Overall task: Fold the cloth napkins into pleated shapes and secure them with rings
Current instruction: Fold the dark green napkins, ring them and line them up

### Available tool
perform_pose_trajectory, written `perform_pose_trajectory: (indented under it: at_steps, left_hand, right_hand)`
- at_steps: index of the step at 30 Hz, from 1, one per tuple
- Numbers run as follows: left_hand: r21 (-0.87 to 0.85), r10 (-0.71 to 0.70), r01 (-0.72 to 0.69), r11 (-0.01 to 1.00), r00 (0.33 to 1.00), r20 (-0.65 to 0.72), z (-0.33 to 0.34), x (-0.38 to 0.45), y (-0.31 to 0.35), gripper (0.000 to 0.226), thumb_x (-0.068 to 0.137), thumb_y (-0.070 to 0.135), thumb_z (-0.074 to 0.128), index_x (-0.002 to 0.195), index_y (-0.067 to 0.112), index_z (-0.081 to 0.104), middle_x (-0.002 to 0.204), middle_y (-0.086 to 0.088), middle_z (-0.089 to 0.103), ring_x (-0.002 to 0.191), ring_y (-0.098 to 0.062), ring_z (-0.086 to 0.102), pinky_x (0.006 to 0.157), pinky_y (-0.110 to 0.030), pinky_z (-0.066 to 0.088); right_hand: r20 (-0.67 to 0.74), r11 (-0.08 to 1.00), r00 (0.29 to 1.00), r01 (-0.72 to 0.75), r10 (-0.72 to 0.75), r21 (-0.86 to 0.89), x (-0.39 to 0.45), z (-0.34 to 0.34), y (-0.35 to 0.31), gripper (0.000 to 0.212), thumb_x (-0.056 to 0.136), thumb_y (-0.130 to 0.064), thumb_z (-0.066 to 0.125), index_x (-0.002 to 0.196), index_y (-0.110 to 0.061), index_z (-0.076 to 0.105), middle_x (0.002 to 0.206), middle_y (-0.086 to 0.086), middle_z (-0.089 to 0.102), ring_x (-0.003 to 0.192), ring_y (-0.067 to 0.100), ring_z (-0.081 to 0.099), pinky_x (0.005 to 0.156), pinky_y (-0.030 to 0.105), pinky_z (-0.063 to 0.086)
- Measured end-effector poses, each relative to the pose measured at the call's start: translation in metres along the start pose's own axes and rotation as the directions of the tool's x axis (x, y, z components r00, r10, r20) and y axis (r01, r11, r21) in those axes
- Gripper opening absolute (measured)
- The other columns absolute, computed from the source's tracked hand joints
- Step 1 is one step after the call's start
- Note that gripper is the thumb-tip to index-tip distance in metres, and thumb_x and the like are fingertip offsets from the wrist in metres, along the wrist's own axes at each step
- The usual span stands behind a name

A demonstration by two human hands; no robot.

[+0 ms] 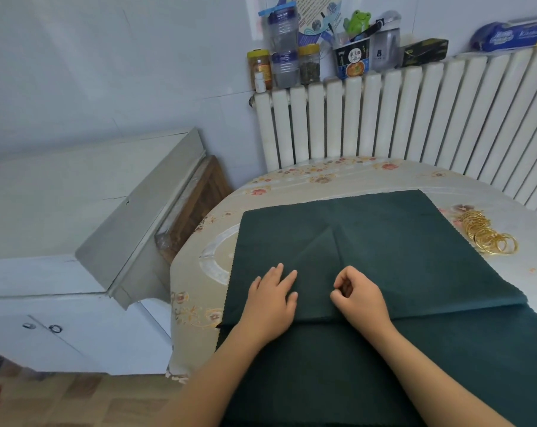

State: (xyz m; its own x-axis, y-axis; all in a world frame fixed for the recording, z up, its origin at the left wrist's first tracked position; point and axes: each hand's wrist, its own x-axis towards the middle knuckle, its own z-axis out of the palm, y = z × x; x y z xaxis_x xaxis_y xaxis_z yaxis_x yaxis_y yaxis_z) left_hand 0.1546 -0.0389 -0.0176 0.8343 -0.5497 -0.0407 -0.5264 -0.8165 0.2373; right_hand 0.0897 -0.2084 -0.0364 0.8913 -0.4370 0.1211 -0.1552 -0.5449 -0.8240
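Note:
A dark green cloth napkin lies spread on the round table, its near part folded up over itself, with more green cloth beneath reaching the near edge. My left hand rests flat on the fold, fingers spread. Just right of it, my right hand has its fingers curled, pinching the cloth at the fold's middle crease. A pile of several gold rings sits on the table to the right of the napkin, apart from both hands.
The table wears a floral plastic cover. A white radiator stands behind it, with jars, bottles and a noodle cup on top. A white cabinet stands to the left.

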Motion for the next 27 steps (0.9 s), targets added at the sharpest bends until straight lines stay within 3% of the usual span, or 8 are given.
perform_pose_trajectory:
  at_steps: [3,8,11,15,17,20,23,27]
  left_hand:
    - [0.03,-0.006,0.004,1.0,0.997,0.076,0.012,-0.001,-0.002,0.052,0.103,0.037,0.023,0.153,0.029,0.008,0.161,0.001,-0.002,0.147,-0.013,-0.005,0.118,-0.035,-0.004]
    - [0.102,-0.003,-0.004,0.995,0.998,0.06,0.022,-0.001,-0.006,0.052,0.103,0.039,0.014,0.152,0.031,0.0,0.16,0.004,-0.007,0.146,-0.011,-0.011,0.117,-0.035,-0.008]
    - [0.115,0.004,-0.013,0.993,0.997,0.075,0.023,-0.001,-0.006,0.052,0.103,0.039,0.013,0.152,0.032,-0.001,0.16,0.004,-0.008,0.146,-0.011,-0.011,0.118,-0.036,-0.008]
    - [0.097,-0.011,0.0,0.995,0.994,0.11,0.02,-0.001,-0.007,0.052,0.103,0.038,0.015,0.152,0.03,0.001,0.16,0.004,-0.008,0.146,-0.012,-0.012,0.118,-0.037,-0.009]
    - [0.081,-0.028,0.019,0.997,0.992,0.119,0.017,0.0,-0.006,0.053,0.102,0.037,0.018,0.153,0.026,0.006,0.16,0.003,-0.005,0.146,-0.013,-0.011,0.118,-0.04,-0.009]
    - [0.077,-0.041,0.032,0.997,0.991,0.128,0.011,0.004,0.002,0.055,0.099,0.035,0.025,0.151,0.018,0.014,0.16,-0.003,0.003,0.147,-0.017,-0.007,0.119,-0.044,-0.008]
    - [0.064,0.037,-0.047,0.997,0.988,0.152,0.008,0.025,0.02,0.058,0.099,0.035,0.028,0.152,0.016,0.013,0.16,-0.003,0.004,0.147,-0.016,-0.007,0.119,-0.042,-0.009]
    - [0.073,0.074,-0.09,0.993,0.978,0.193,0.009,0.077,0.045,0.057,0.102,0.033,0.022,0.153,0.013,0.005,0.161,-0.002,-0.002,0.147,-0.015,-0.006,0.119,-0.042,-0.007]
  right_hand:
    - [0.015,1.0,1.0,0.016,-0.016,-0.027,-0.001,0.001,0.001,0.021,0.074,-0.007,0.061,0.069,-0.022,0.048,0.063,-0.006,0.051,0.058,0.007,0.045,0.054,0.018,0.034]
    - [0.027,0.991,0.996,0.084,-0.081,-0.103,0.0,0.004,0.003,0.017,0.076,-0.005,0.058,0.072,-0.019,0.049,0.069,-0.007,0.05,0.06,0.008,0.046,0.053,0.016,0.034]
    - [0.055,0.963,0.988,0.155,-0.146,-0.222,-0.008,0.007,0.002,0.017,0.077,-0.002,0.06,0.074,-0.017,0.053,0.076,-0.008,0.047,0.062,0.009,0.048,0.057,0.016,0.038]
    - [-0.091,0.798,0.935,0.239,-0.343,-0.554,-0.022,0.004,0.014,0.019,0.06,-0.017,0.078,0.072,-0.022,0.065,0.08,-0.001,0.056,0.07,0.022,0.055,0.065,0.034,0.045]
    - [-0.13,0.764,0.929,0.199,-0.346,-0.614,-0.028,-0.003,0.023,0.012,0.07,-0.036,0.065,0.079,-0.028,0.067,0.085,-0.001,0.058,0.077,0.024,0.057,0.071,0.037,0.044]
    - [-0.093,0.747,0.954,0.161,-0.286,-0.645,-0.036,-0.006,0.03,0.033,0.078,-0.05,0.039,0.09,-0.036,0.067,0.09,-0.005,0.057,0.085,0.02,0.057,0.08,0.035,0.039]
    - [-0.075,0.754,0.957,0.17,-0.279,-0.634,-0.038,-0.006,0.029,0.034,0.079,-0.049,0.038,0.091,-0.036,0.067,0.092,-0.005,0.057,0.088,0.018,0.055,0.081,0.031,0.028]
    - [-0.075,0.751,0.955,0.175,-0.287,-0.637,-0.036,-0.008,0.031,0.032,0.079,-0.048,0.039,0.092,-0.036,0.066,0.094,-0.004,0.057,0.089,0.019,0.055,0.081,0.032,0.028]
